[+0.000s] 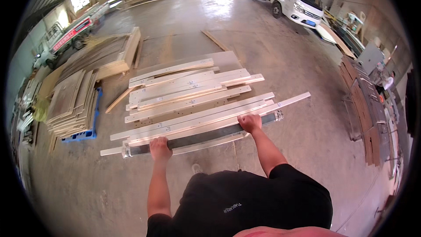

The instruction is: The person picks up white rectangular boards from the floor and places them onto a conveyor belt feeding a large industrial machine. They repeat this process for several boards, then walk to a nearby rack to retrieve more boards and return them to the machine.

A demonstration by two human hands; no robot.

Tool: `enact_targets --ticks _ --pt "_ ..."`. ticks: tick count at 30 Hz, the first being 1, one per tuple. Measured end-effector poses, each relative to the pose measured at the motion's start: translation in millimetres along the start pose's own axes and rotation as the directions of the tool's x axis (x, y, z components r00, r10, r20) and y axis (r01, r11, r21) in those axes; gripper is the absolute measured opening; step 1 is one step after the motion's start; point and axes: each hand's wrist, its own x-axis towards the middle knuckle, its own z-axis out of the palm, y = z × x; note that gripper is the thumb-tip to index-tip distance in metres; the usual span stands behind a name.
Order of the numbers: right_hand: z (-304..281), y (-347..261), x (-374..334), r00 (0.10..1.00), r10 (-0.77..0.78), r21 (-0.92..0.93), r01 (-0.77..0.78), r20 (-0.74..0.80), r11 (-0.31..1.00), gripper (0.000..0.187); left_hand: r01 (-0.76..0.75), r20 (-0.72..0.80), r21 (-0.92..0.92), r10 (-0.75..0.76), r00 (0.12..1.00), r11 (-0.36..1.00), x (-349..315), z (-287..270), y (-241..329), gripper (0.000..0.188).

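My left hand (161, 149) is closed around a long dark grey bar (205, 136), towards its left end. Farther right along the same bar, my right hand (250, 123) is wrapped over it with the fingers curled under. Clear plastic seems to cover both ends of the bar. Just beyond it lie long pale boards (193, 116), close to the bar; whether they touch it I cannot tell. A thin pale strip shows along its near side. More whitish planks with drilled holes (193, 83) are piled farther off on a brown sheet (226, 59).
At left, flat panels (66, 96) rest on a blue pallet (94, 118), with a larger panel stack (105, 52) behind. Brown panels (362, 105) lean at right, near another person (389, 81). A white truck (298, 0) stands at the far right; loose wood strips (213, 40) lie on the concrete floor.
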Motion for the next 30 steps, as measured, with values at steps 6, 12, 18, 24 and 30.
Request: enact_targets --ticks 6,12,18,24,30 --pt "18.2 36.0 -93.8 0.994 -0.097 0.003 0.097 -0.052 0.995 0.064 0.091 0.069 0.175 -0.104 0.992 0.980 -105.3 -18.9 38.6 0.039" --pt "33.4 51.3 -202.7 0.975 -0.200 0.022 0.202 -0.093 0.979 0.061 0.148 0.084 0.140 -0.161 0.983 0.979 -214.4 -39.4 66.5 0.033" --pt "14.3 46.8 -189.3 0.977 -0.194 -0.004 0.195 -0.093 0.981 0.059 0.196 0.112 0.111 -0.208 0.972 0.974 -203.4 -65.1 77.1 0.032" --pt "8.0 22.9 -197.0 0.984 -0.168 -0.027 0.167 -0.059 0.986 0.052 0.141 0.027 0.034 -0.142 0.989 0.989 -219.9 -73.3 47.6 0.032" --pt "-16.4 19.7 -178.1 0.988 -0.074 -0.082 0.086 0.133 0.993 0.050 0.105 0.021 -0.003 -0.105 0.994 0.995 -201.8 -87.8 43.8 0.032"
